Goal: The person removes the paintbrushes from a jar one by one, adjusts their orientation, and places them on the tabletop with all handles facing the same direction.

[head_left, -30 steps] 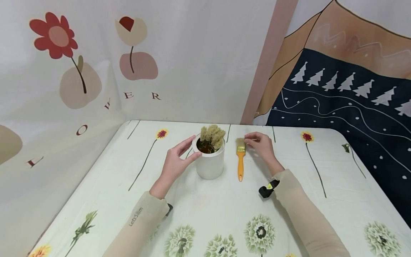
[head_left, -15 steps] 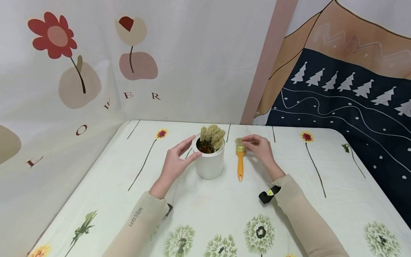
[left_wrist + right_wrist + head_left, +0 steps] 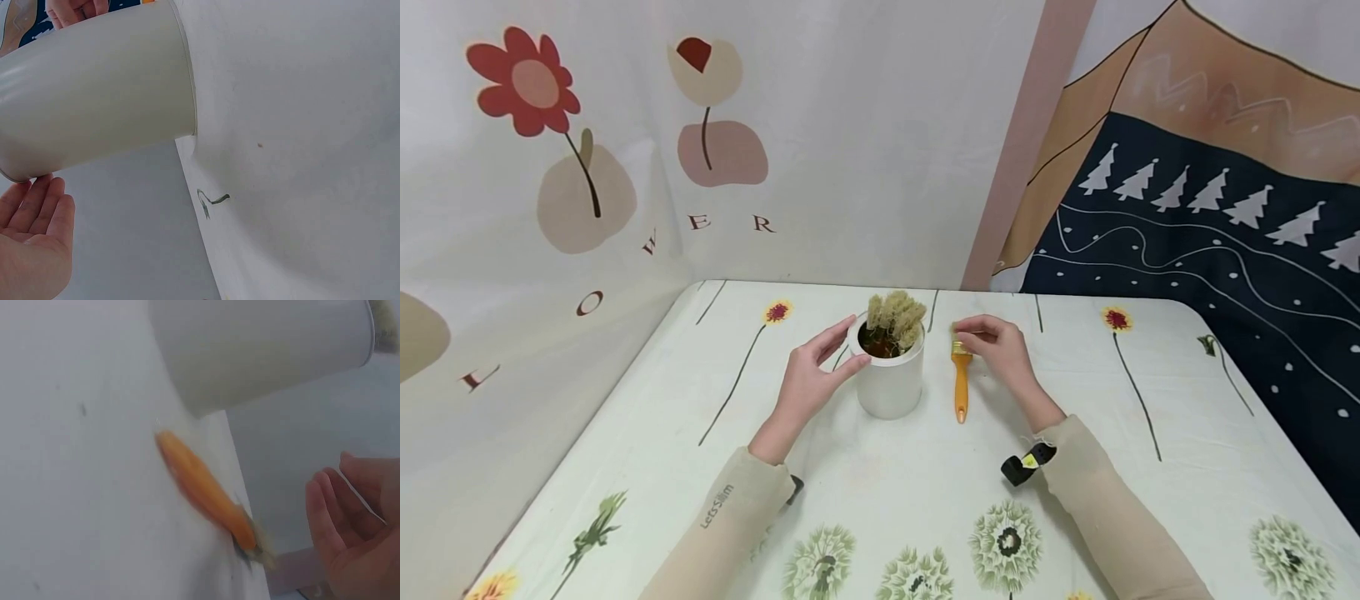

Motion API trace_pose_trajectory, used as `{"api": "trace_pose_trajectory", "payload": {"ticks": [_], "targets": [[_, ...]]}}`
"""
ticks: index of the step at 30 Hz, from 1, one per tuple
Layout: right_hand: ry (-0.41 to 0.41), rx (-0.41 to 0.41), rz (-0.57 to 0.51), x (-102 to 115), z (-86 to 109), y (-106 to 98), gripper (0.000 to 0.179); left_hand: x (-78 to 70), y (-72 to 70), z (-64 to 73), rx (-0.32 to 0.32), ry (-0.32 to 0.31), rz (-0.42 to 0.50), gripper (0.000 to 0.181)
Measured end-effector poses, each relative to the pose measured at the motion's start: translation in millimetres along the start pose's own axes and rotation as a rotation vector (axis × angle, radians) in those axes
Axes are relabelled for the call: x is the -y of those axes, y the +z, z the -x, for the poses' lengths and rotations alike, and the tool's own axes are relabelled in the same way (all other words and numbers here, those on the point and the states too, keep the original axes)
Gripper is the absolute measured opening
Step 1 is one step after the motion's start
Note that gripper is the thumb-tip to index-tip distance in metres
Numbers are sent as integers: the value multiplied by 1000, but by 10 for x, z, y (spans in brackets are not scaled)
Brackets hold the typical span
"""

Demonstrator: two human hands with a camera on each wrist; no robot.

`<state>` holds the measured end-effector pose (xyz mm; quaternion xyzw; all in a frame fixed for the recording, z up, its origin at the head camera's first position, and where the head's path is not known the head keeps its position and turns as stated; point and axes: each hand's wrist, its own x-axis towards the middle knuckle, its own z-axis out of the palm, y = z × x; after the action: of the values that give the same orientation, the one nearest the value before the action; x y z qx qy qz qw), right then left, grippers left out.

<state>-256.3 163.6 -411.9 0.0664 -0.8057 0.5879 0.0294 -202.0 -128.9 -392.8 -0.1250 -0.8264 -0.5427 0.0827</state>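
Note:
A white cylindrical pot (image 3: 889,390) stands upright on the table in the head view. A fuzzy, pale yellow-green plant clump (image 3: 897,317) rises from it, with something dark reddish-brown below. My left hand (image 3: 812,371) holds the pot's left side near the rim, thumb in front and fingers behind. To the pot's right lies a flat paintbrush (image 3: 961,387) with an orange handle, its bristles at the far end. My right hand (image 3: 1003,350) hovers over the bristles, partly hiding them. In the right wrist view its fingers (image 3: 322,512) are loosely bent, apart from the brush and holding nothing visible.
The table (image 3: 895,483) wears a white cloth printed with flowers. Behind it hang a white printed curtain (image 3: 865,142) and a dark blue cloth (image 3: 1210,225) with white trees. Both wrists carry black bands, one being the right band (image 3: 1028,464).
My right hand has moved a little left, from beside the bristles to over them. The left hand, the pot and the paintbrush have not visibly moved.

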Motion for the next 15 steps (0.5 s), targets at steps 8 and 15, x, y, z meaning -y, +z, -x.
{"api": "trace_pose_trajectory", "payload": {"ticks": [8,15], "targets": [[-48,31,-30,160,82,56,27,11,-4,2,0,7,17,60],[-105,41,-46,320,159,104,24,9,-2,5,1,1,17,60]]}}
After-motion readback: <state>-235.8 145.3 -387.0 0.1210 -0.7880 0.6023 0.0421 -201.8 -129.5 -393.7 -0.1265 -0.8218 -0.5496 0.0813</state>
